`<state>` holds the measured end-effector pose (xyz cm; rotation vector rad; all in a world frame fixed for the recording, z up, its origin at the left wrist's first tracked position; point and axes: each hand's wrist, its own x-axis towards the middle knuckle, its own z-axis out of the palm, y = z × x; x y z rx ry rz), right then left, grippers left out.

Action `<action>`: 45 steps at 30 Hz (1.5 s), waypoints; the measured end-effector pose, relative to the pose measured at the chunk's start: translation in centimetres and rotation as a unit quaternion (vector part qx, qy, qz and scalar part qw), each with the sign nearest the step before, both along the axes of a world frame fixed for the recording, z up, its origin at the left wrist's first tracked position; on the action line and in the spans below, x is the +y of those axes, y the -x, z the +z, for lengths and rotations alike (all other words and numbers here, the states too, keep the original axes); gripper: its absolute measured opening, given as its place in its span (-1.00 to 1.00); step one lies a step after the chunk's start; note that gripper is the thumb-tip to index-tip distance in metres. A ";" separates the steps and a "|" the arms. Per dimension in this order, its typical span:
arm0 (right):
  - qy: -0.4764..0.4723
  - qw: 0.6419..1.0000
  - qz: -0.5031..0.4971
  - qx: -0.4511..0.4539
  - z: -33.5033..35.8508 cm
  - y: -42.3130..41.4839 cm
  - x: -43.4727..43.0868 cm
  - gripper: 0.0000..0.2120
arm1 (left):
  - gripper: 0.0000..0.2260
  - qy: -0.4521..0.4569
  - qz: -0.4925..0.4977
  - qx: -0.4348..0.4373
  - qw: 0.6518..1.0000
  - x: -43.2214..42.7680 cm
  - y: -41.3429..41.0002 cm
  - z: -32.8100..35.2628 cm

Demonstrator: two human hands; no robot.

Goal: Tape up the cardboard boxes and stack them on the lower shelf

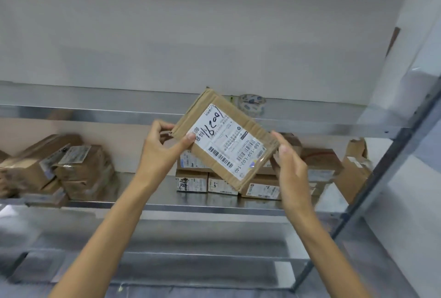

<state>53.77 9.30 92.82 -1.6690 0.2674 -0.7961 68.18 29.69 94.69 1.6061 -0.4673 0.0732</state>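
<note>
Head view: left grip (162,148) pinches one corner of a tilted box (224,140), right grip (290,164) clasps the opposite edge.

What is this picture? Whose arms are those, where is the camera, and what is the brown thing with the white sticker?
There is no machine here, just a person. The camera sits on their head, so you see their own hands reaching out in front, as if you were them. Their left hand and right hand grip a small cardboard box, held tilted, with one hand at each end. The white sticker is a shipping label with barcodes and handwriting. On the lower shelf behind it lie more boxes, some of them stacked. On the upper shelf sits a roll of tape.
</note>
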 end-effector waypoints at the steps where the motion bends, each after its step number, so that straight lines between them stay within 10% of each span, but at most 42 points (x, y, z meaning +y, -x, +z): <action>1: -0.014 1.000 0.008 0.012 -0.8 0.8 0.1 -0.49 | -0.51 -0.004 0.001 0.015 1.000 0.1 0.8 -1.2; 19: -0.040 0.987 -0.041 0.151 -9.3 -5.1 -3.2 -0.51 | -0.81 -0.119 0.027 0.047 0.991 -5.7 -4.9 -12.4; 33: -0.281 0.944 -0.069 0.160 -16.2 -10.7 -1.8 -0.56 | -0.75 -0.178 -0.018 -0.068 0.981 -10.5 -12.2 -9.4; 45: -0.266 0.935 -0.104 0.209 -18.1 -12.1 -1.8 -0.69 | -0.84 -0.038 -0.052 0.254 0.965 -14.4 -14.8 -11.2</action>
